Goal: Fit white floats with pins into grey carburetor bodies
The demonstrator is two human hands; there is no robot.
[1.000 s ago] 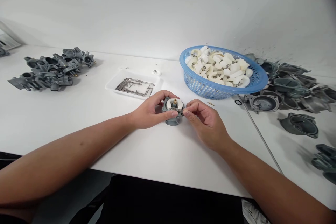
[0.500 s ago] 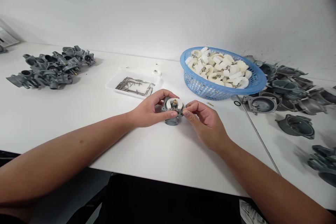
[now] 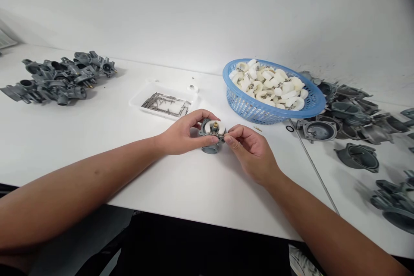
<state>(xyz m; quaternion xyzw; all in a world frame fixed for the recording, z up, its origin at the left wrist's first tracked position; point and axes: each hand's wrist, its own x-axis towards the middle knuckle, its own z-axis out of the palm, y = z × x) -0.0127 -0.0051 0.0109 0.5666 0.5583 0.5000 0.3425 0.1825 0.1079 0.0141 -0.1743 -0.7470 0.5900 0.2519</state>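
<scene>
My left hand (image 3: 187, 133) is closed around a grey metal carburetor body (image 3: 210, 149) resting at the middle of the white table. Its thumb presses along the near side. A white C-shaped float (image 3: 221, 128) sits in the top of the body, around a brass jet (image 3: 215, 125). My right hand (image 3: 252, 148) pinches at the right edge of the body, thumb against forefinger. Whatever lies between those fingertips is too small to make out. A small brass piece (image 3: 258, 128) lies just beyond my right hand.
A white tray (image 3: 136, 103) holds many thin metal pins. Behind to the right stands a blue basket (image 3: 249, 110) full of white floats. Carburetor bodies (image 3: 60, 79) are heaped at left, with more castings (image 3: 359, 157) at right. A black ring (image 3: 290, 129) lies near the table seam.
The camera view has shifted slightly. Both hands keep their grip at the carburetor body, and the float stays in place.
</scene>
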